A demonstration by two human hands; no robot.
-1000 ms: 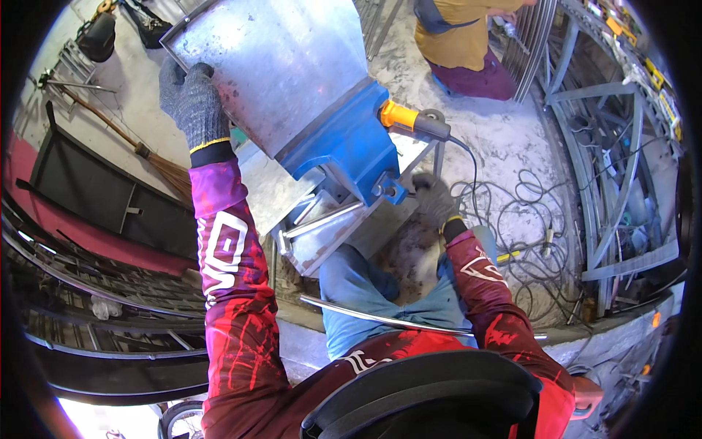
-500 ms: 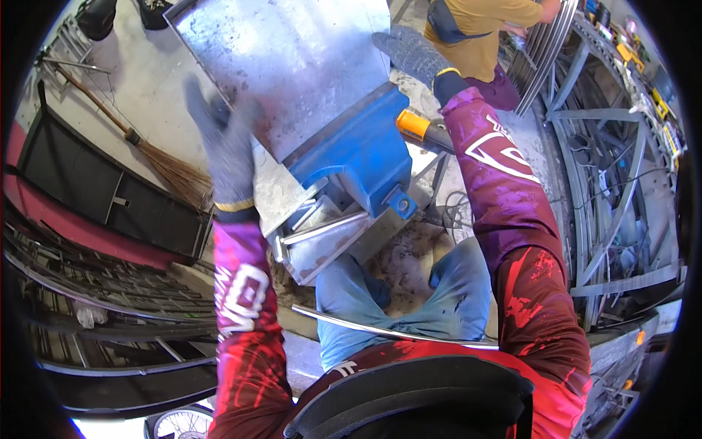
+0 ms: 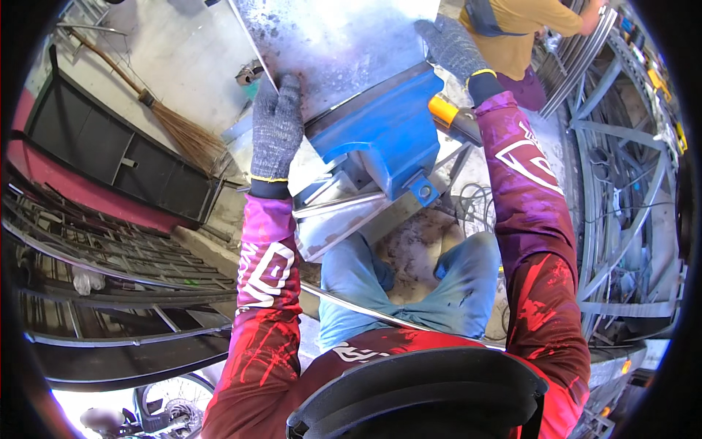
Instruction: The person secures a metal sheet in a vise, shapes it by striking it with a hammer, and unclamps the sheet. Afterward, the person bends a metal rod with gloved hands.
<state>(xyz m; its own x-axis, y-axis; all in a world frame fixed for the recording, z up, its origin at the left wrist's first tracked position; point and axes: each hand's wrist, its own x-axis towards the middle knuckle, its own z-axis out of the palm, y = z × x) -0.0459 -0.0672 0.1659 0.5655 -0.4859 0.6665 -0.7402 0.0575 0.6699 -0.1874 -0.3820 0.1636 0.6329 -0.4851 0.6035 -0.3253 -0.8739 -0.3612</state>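
A flat grey metal sheet (image 3: 351, 47) stands out beyond the jaws of a blue bench vise (image 3: 391, 132), which seems to clamp its near edge. At the sheet's near left corner, my left hand (image 3: 278, 132), in a grey knit glove, has its thumb and fingers on either side of the edge. My right hand (image 3: 455, 53), gloved alike, holds the sheet's right edge with its fingertips at the rim. Part of its grip is hidden. Just below that hand, a tool with a yellow-orange end (image 3: 443, 111) lies beside the vise.
A person in an ochre shirt (image 3: 504, 40) is at the upper right, by a bundle of metal tubes (image 3: 581, 66). Welded grey frames (image 3: 629, 183) stand along the right. To the left are a straw broom (image 3: 179, 132), a black panel (image 3: 110, 154) and dark metal racks (image 3: 110, 249).
My left hand, blurred and open beside the sheet before, has come right onto its edge. My right hand stays on the right edge. The whole view has shifted slightly.
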